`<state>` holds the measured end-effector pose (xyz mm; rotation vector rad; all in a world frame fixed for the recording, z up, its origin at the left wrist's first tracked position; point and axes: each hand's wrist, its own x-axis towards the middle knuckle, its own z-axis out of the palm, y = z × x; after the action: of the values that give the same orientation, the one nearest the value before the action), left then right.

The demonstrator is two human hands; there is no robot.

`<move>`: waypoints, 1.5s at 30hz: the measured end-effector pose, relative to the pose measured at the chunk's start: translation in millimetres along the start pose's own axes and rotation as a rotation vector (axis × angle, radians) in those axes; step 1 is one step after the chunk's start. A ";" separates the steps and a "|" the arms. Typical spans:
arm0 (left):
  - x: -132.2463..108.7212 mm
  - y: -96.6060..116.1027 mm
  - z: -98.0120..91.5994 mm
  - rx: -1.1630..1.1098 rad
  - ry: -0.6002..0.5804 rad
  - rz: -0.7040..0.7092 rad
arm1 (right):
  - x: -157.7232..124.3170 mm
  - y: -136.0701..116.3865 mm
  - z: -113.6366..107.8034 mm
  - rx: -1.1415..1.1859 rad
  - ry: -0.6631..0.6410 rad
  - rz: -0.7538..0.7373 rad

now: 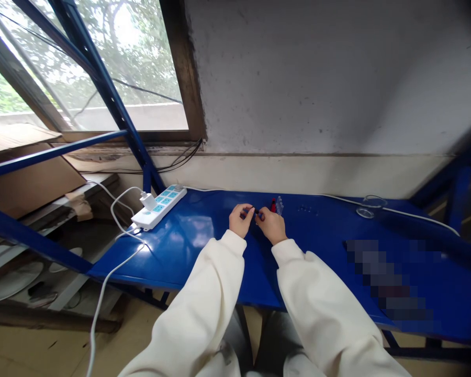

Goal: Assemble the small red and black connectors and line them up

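Note:
Above the blue tabletop [204,262], my left hand [240,221] and my right hand [271,226] meet with fingertips pinched together. Between them is a small dark piece [255,210], gripped from both sides; its kind is too small to make out. Just behind my right hand stands a small red item [273,205] with a dark top. Beside it is a clear, ridged plastic piece [279,205], partly hidden by that hand. A few tiny clear bits [308,210] lie farther right on the table.
A white power strip [160,208] with a plugged-in white adapter [148,201] sits at the left edge, its cable [104,288] hanging over the front. At the back right lie clear round items [365,212] and a white cable [419,219]. A blurred-out patch [392,288] covers the right side.

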<state>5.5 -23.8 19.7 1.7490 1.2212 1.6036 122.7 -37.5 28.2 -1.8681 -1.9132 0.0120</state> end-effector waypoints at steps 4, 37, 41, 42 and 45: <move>0.2 -1.4 0.4 -0.010 -0.011 -0.020 | -0.1 0.4 1.0 -0.014 0.007 -0.014; 8.8 -13.8 0.8 -0.109 -0.192 -0.254 | -2.3 0.5 5.8 0.107 0.078 -0.102; 22.2 -12.1 -7.7 -0.032 -0.314 -0.247 | -1.9 1.8 7.2 0.133 0.113 -0.119; 27.5 -12.3 -11.7 0.018 -0.326 -0.226 | -2.0 1.6 7.0 0.141 0.117 -0.124; 45.1 -15.4 -27.8 0.260 -0.322 -0.167 | -2.4 0.6 5.3 0.158 0.107 -0.137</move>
<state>-29.0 15.6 37.1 1.9126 1.4165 1.0560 121.4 -38.1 22.6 -1.6009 -1.9041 0.0194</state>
